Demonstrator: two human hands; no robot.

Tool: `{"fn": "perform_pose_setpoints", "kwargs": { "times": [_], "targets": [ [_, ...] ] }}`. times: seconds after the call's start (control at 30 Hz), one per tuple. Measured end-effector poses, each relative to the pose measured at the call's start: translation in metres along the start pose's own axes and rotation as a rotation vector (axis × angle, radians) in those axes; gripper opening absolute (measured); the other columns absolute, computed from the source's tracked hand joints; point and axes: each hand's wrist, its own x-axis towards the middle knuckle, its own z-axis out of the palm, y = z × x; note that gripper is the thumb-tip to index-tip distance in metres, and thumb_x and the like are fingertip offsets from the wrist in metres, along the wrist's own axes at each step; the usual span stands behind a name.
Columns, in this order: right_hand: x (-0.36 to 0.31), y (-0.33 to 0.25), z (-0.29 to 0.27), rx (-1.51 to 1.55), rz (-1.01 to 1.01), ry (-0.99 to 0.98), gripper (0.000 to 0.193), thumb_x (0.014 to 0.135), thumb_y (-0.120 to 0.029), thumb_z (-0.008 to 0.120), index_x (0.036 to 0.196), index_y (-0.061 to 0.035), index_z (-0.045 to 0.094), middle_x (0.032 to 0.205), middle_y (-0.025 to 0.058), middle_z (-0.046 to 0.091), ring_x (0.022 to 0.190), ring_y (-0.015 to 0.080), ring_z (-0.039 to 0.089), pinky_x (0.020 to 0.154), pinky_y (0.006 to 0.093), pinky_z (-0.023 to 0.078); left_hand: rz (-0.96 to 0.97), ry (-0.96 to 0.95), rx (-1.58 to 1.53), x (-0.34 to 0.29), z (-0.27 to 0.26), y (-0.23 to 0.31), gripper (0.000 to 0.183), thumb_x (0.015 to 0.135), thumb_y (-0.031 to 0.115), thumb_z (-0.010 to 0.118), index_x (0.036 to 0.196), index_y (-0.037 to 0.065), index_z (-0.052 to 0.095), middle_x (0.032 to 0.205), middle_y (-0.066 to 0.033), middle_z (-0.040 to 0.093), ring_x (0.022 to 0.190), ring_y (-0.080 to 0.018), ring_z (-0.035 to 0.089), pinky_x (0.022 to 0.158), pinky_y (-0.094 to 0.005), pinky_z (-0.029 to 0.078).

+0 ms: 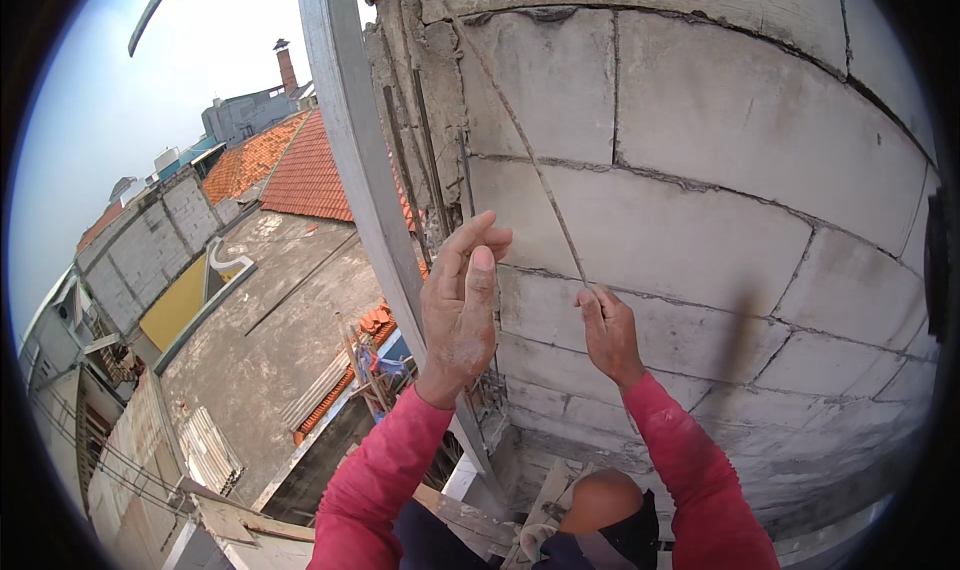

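My right hand (608, 335) pinches the lower end of a thin rusty steel rod (530, 155) between thumb and fingers. The rod slants up and left across the block wall (640, 225) to the top of the view. Beside a grey post (365, 150), my left hand (462, 305) is raised with its palm facing inward. Its fingers point upward, a little curved, and nothing shows in them. Pale dust covers part of that palm. Upright reinforcing bars (430, 145) stand in the rough column edge behind the post.
Below me lie wooden planks (545, 500) and a timber board (465, 520). Past the post, on the left, the building drops to a lower flat roof (290, 300). Red roof tiles (315, 170) and stacked corrugated sheets (210, 450) lie there. A dark curved bar (150, 15) juts in at upper left.
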Motion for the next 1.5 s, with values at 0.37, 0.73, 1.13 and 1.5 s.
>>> {"fn": "perform_pose_setpoints", "kwargs": {
  "times": [0.37, 0.73, 1.13, 1.5],
  "targets": [
    [0.226, -0.159, 0.110, 0.366, -0.529, 0.037, 0.038, 0.102, -0.028, 0.052, 0.102, 0.0062, 0.068, 0.091, 0.0314, 0.069, 0.086, 0.0435, 0.070, 0.079, 0.0490, 0.052, -0.240, 0.284, 0.179, -0.127, -0.099, -0.005, 0.033, 0.113, 0.027, 0.051, 0.120, -0.001, 0.066, 0.099, -0.0078, 0.069, 0.090, -0.0143, 0.067, 0.084, -0.0311, 0.057],
    [0.417, -0.251, 0.197, -0.151, -0.782, 0.446, 0.034, 0.103, -0.019, 0.049, 0.101, 0.0071, 0.070, 0.096, 0.0309, 0.071, 0.096, 0.0480, 0.069, 0.083, 0.0548, 0.053, -0.465, 0.112, 0.204, -0.178, -0.052, -0.018, 0.031, 0.112, 0.025, 0.053, 0.120, -0.003, 0.064, 0.106, -0.0100, 0.070, 0.100, -0.0178, 0.067, 0.093, -0.0334, 0.053],
    [0.265, -0.129, 0.202, 0.400, -0.642, 0.321, 0.047, 0.107, -0.035, 0.048, 0.116, 0.0084, 0.066, 0.107, 0.0347, 0.069, 0.103, 0.0499, 0.066, 0.091, 0.0524, 0.049, -0.640, 0.150, 0.134, -0.219, -0.041, -0.069, 0.029, 0.111, 0.024, 0.058, 0.121, -0.001, 0.068, 0.111, -0.0064, 0.071, 0.106, -0.0135, 0.065, 0.097, -0.0292, 0.050],
    [0.187, -0.058, 0.204, 0.345, -0.312, 0.039, 0.045, 0.112, -0.036, 0.040, 0.109, 0.0029, 0.061, 0.095, 0.0344, 0.066, 0.096, 0.0526, 0.065, 0.084, 0.0579, 0.047, -0.723, 0.117, 0.124, -0.228, -0.040, -0.098, 0.035, 0.112, 0.028, 0.056, 0.125, -0.004, 0.063, 0.117, -0.0123, 0.070, 0.111, -0.0195, 0.068, 0.103, -0.0356, 0.054]
  ]
}}
